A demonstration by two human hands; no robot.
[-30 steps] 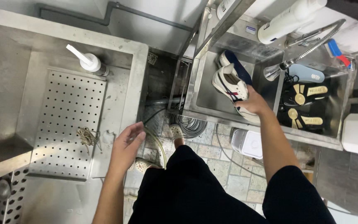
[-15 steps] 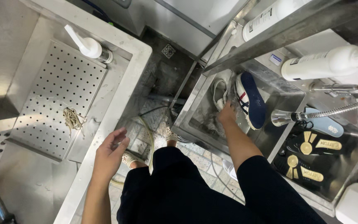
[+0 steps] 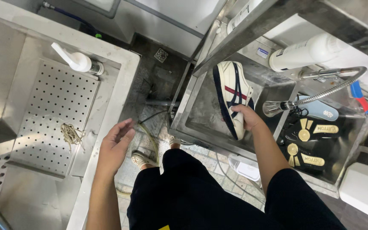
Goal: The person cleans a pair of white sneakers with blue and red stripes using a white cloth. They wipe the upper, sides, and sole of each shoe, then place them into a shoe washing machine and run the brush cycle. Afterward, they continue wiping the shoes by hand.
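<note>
Lifted since the earlier frame, the shoe is now clasped in your right hand above the sink at two o'clock, seemingly by its heel; your left hand hovers open, empty, beside the tray.

Single view, from the camera on my head, facing steeply down past my legs to the tiled floor. Perforated steel worktop lies left, sink right, both near, at arm's reach. No second view.
</note>
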